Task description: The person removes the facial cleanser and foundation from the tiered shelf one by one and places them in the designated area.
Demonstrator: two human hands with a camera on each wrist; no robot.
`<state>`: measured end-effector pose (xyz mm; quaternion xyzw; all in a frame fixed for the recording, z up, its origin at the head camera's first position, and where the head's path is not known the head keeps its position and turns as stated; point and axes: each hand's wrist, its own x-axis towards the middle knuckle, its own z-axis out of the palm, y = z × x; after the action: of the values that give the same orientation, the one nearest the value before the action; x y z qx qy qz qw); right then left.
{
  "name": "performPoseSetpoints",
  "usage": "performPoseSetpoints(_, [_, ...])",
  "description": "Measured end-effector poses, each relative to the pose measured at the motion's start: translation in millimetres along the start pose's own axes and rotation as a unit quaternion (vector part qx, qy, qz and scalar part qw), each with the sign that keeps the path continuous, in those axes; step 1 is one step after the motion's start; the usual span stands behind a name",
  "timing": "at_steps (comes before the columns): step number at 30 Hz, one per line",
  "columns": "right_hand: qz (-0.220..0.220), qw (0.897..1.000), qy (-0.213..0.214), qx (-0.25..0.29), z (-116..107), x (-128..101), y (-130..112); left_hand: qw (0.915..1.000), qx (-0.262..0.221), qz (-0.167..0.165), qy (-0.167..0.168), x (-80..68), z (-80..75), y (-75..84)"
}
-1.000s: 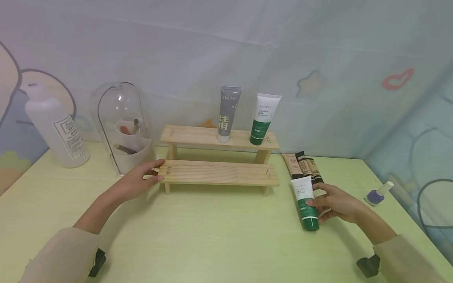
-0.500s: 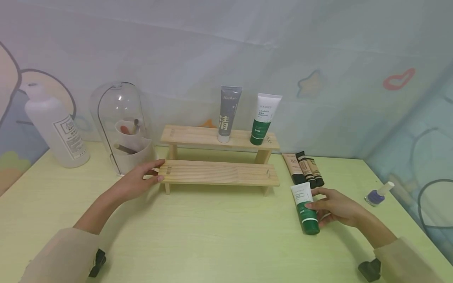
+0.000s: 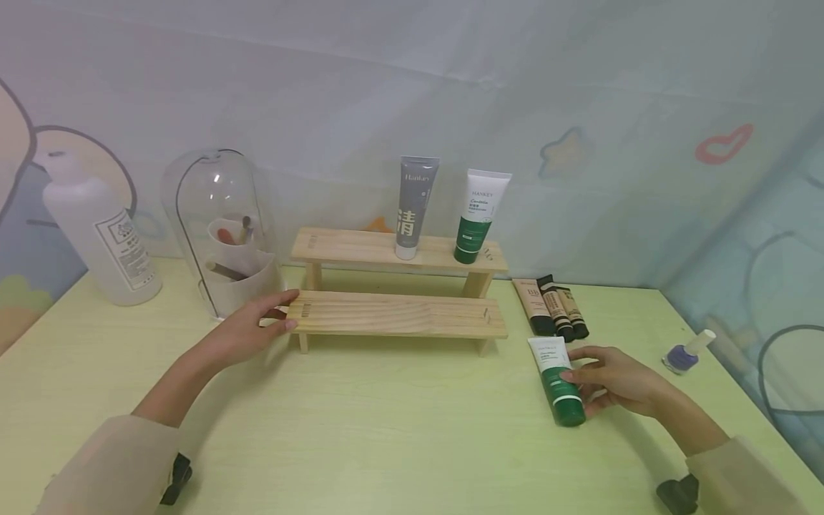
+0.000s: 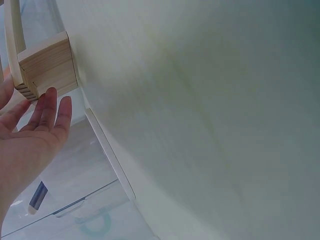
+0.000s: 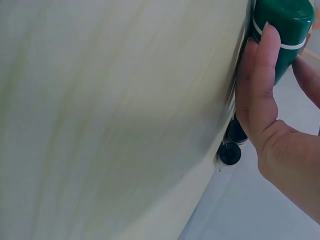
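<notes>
My left hand [image 3: 241,332] holds the left end of the lower board of a two-tier wooden stand [image 3: 395,315], thumb at the front edge and a finger at the back. In the left wrist view the fingertips [image 4: 50,100] meet the board's end. On the right, my right hand [image 3: 621,383] grips a white and green squeeze tube [image 3: 555,379], thumb on its front. The tube slants cap toward me, low over the table; its green cap [image 5: 285,17] fills the right wrist view's top corner. A grey tube [image 3: 415,207] and another white-green tube [image 3: 479,214] stand on the upper board.
Behind the held tube lie several small beige and black tubes [image 3: 552,307]. A purple nail polish bottle [image 3: 685,354] is at far right. Left of the stand are a clear domed brush holder [image 3: 222,229] and a large white pump bottle [image 3: 103,229]. A cloth backdrop [image 3: 322,107] hangs behind.
My right hand has drawn the white-green tube slightly toward me, uncovering more of the small tubes' black caps behind it. The left hand stays on the stand.
</notes>
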<state>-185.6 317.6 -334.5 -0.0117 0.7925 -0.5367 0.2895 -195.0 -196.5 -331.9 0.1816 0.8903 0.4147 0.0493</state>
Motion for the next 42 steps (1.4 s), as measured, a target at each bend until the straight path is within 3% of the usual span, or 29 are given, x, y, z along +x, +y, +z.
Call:
performPoseSetpoints(9, [0.005, 1.0, 0.007, -0.012, -1.8, -5.7, -0.6, 1.0, 0.001, -0.002, -0.001, -0.6, -0.2, -0.9])
performPoseSetpoints(19, [-0.021, 0.999, 0.014, -0.041, -7.5, -6.4, -2.9, 1.0, 0.001, -0.003, -0.001, -1.5, -0.4, 1.7])
performPoseSetpoints(30, [-0.044, 0.995, 0.036, -0.082, -6.5, -0.8, -23.3, 1.0, 0.005, -0.001, -0.001, -1.5, -1.5, 0.5])
performPoseSetpoints(42, [-0.09, 0.989, 0.01, -0.116, 11.3, 13.2, -51.0, 1.0, 0.005, 0.003, -0.001, 0.2, -1.0, 1.1])
